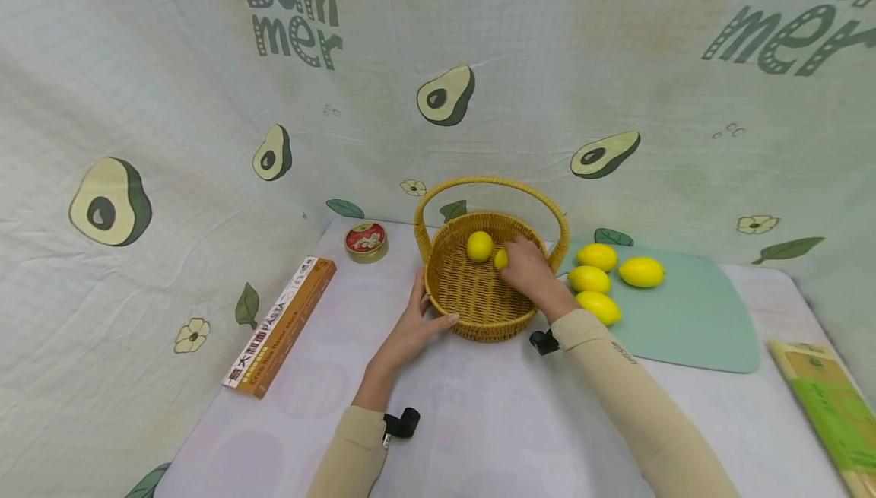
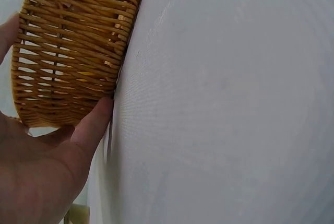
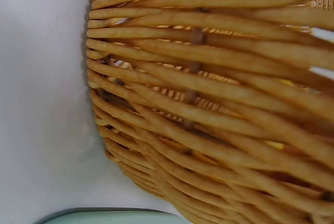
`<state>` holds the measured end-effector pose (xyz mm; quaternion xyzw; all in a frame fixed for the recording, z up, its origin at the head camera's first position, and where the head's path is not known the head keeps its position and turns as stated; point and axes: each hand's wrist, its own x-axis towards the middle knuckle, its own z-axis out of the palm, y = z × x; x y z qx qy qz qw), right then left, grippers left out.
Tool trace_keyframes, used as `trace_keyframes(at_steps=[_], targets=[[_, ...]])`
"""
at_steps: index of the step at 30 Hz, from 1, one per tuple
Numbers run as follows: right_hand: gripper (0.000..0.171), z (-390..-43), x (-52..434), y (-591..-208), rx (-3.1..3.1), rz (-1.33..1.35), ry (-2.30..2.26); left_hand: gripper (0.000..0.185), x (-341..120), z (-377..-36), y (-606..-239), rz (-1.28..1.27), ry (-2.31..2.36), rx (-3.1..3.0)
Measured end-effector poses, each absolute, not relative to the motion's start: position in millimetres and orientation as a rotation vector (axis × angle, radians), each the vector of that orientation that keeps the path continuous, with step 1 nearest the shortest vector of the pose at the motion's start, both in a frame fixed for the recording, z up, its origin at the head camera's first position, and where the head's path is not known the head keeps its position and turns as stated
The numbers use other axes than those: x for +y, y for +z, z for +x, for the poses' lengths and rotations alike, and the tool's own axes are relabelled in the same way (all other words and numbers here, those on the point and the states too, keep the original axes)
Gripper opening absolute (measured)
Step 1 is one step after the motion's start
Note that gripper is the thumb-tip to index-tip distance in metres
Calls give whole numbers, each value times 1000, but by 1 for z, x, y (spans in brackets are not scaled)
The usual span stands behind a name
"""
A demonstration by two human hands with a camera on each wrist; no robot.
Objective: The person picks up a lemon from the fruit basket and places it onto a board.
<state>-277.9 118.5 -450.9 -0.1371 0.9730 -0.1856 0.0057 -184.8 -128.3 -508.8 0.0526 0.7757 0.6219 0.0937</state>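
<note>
A round wicker basket with an arched handle stands mid-table. My left hand grips its near left wall, thumb against the outside; the left wrist view shows that thumb pressed on the weave. My right hand reaches inside the basket and holds a yellow lemon, mostly hidden under the fingers. Another lemon lies on the basket floor at the back. The right wrist view shows only the basket's outer wall up close.
Several more lemons lie on a pale green mat right of the basket. A long pasta box and a small round tin sit to the left. A green packet lies at the right edge. An avocado-print cloth backs the table.
</note>
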Motion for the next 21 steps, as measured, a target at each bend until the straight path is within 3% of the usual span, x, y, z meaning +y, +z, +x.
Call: trace_keyframes(at_steps=[2, 9, 21], targets=[[23, -276, 118, -448, 3017, -430, -558, 110, -129, -185, -509, 163, 1845, 2304], [50, -263, 119, -435, 2901, -506, -524, 109, -128, -184, -506, 138, 1846, 2295], [51, -233, 125, -420, 2888, -761, -496, 111, -128, -171, -473, 124, 1790, 2226]])
